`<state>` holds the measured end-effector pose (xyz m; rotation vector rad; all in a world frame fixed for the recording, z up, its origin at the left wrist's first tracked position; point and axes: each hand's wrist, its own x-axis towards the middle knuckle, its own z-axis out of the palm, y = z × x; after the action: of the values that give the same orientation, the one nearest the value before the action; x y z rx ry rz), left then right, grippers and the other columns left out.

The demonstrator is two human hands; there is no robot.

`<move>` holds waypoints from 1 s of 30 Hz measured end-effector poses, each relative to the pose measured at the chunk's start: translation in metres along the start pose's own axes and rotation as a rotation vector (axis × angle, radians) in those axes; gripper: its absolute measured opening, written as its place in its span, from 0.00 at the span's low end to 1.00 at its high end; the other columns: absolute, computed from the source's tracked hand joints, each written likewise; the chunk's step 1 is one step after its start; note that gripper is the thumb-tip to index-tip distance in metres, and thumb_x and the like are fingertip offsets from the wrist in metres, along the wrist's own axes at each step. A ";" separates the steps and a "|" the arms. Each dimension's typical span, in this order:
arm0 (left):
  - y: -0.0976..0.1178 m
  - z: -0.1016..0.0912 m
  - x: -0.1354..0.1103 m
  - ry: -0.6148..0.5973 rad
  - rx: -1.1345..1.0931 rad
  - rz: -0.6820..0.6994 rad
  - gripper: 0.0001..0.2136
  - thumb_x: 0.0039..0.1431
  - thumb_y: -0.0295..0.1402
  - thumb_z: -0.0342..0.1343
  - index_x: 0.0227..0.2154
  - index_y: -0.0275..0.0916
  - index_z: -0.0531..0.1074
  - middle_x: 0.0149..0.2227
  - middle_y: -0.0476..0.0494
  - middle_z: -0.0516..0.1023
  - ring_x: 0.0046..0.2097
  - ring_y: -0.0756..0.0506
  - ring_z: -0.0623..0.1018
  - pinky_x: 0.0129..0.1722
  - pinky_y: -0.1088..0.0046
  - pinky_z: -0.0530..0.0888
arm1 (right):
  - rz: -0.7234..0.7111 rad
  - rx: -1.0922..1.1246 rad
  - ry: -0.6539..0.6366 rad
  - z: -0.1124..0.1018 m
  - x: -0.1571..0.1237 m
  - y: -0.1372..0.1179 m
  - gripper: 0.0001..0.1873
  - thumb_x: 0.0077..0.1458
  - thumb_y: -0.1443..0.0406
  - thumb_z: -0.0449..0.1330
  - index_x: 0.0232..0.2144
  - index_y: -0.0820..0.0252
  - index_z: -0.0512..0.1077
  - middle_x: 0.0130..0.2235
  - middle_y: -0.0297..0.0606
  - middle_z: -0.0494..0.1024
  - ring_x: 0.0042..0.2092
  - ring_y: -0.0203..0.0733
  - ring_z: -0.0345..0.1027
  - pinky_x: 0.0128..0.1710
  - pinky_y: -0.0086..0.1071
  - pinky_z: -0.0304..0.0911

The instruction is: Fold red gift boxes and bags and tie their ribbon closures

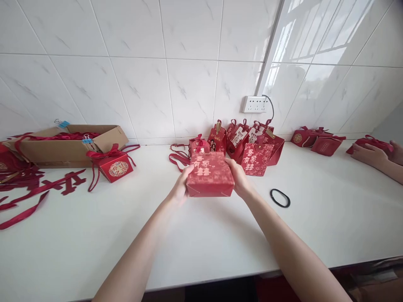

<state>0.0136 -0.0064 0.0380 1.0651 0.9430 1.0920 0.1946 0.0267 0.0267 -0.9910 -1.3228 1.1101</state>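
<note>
Between my two hands I hold a red gift box [210, 176] with pale pink characters and a floral print, its bottom face tilted toward me. My left hand [182, 184] is closed on its left side, and my right hand [238, 178] grips the right side. Just behind the box stand a small red box with a ribbon bow [199, 144] and several red gift bags [237, 136]. A matching red patterned gift box [257, 159] leans there, right of my right hand.
A black ring-shaped band [280, 198] lies on the white table [176, 251]. At left are a cardboard box [56, 153] of red ribbon, loose ribbons [25, 214] and a bowed red box [116, 167]. Another person's hands [373, 153] hold a red box at far right, near more red boxes [317, 140].
</note>
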 end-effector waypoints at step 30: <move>-0.006 0.014 -0.013 0.163 0.614 0.855 0.01 0.52 0.29 0.54 0.26 0.39 0.67 0.26 0.51 0.73 0.29 0.52 0.73 0.30 0.78 0.71 | -0.636 -0.287 -0.022 0.024 -0.035 -0.025 0.06 0.54 0.66 0.59 0.25 0.57 0.71 0.29 0.34 0.73 0.34 0.38 0.67 0.35 0.33 0.63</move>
<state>0.0254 -0.0228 0.0368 2.0185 0.9979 1.6425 0.1742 -0.0147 0.0440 -0.6747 -1.6876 0.4562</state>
